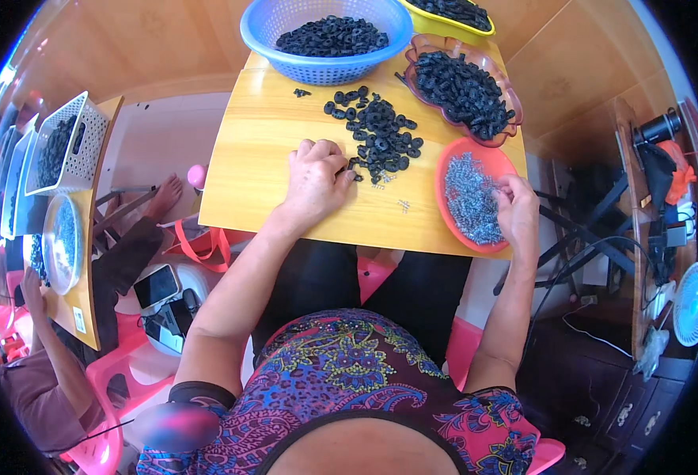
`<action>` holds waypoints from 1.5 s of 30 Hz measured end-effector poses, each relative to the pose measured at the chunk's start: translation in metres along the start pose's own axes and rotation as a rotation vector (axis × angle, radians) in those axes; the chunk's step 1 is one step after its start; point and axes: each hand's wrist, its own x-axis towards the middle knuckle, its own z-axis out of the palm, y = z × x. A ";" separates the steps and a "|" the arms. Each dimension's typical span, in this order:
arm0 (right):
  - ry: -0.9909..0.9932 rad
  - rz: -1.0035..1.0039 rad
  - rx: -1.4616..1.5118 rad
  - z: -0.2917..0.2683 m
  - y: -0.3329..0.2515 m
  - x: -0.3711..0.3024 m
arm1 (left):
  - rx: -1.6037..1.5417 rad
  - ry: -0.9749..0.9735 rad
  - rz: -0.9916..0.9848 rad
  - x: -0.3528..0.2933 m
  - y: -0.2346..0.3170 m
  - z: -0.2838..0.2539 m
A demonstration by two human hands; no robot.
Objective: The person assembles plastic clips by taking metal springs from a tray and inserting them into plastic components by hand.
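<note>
My left hand [315, 180] is closed on the wooden table [246, 166], its curled fingers and thumb pinching a small black plastic part [354, 165] at the edge of a loose pile. That pile of black plastic parts [385, 134] spreads to the right of and beyond the hand. My right hand [517, 207] dips its fingertips into an orange-red bowl [446, 194] at the table's right edge. Small silver metal pieces [472, 198], which look like screws, fill the bowl. Its fingers are pressed together, and whatever lies between them is too small to make out.
A blue basket [274, 59], a clear reddish dish [511, 99] and a yellow basin [436, 28], all holding black parts, stand along the far side. A few metal pieces [404, 206] lie near my left hand. At left, another person [44, 396] sits by a second table [84, 309].
</note>
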 end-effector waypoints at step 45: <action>-0.379 -0.123 1.164 0.072 -0.162 -0.016 | -1.877 -0.133 -0.699 -0.011 0.003 -0.038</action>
